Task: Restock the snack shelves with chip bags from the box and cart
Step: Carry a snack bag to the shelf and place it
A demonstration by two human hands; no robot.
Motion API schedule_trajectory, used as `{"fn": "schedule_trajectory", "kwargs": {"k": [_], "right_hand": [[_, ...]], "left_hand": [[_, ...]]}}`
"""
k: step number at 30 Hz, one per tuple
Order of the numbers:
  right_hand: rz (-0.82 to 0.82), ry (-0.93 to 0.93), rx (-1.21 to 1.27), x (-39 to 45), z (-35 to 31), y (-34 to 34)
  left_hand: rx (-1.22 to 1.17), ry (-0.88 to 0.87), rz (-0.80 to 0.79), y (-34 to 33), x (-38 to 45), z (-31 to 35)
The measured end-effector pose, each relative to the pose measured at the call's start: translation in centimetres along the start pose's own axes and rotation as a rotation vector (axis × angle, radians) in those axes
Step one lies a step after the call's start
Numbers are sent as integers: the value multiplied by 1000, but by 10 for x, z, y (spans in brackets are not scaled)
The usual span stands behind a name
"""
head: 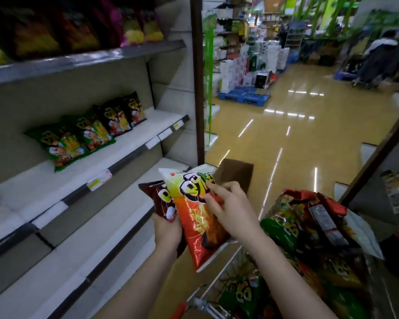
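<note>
You stood in a store aisle: a glossy tan floor [297,143] reflected ceiling lights, a blue pallet [244,96] held stacked boxes [251,63], green banners hung above.

Two hands in view: left hand [167,232], right hand [228,212]. Two chip bags held: one orange-and-white bag [199,217], one dark brown bag [158,199]. Middle shelf [62,180]: four bags standing in a row, two green bags [60,146] and two black bags [118,118]. Top shelf: dark and yellow bags [78,26], too blurred to count. One cart [219,286] piled with bags, count unclear. One cardboard box [236,173]. One blue pallet [244,96]. At least five price tags [99,179] on shelf edges.
</note>
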State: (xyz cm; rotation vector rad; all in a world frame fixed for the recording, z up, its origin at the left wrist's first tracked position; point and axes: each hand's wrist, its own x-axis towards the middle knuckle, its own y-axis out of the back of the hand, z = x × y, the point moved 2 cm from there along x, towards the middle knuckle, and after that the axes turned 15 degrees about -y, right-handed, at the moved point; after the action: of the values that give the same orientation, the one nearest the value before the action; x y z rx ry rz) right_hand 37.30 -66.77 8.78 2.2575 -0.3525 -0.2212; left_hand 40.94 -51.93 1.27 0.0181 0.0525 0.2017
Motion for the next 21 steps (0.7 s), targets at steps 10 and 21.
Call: {"fn": "schedule_trajectory", "kwargs": {"k": [10, 21], "right_hand": [[-645, -236, 564, 25, -61, -85], [-503, -437, 764, 88, -110, -148]], "left_hand": [[-123, -38, 58, 93, 47, 18], [-231, -30, 180, 255, 114, 58]]}}
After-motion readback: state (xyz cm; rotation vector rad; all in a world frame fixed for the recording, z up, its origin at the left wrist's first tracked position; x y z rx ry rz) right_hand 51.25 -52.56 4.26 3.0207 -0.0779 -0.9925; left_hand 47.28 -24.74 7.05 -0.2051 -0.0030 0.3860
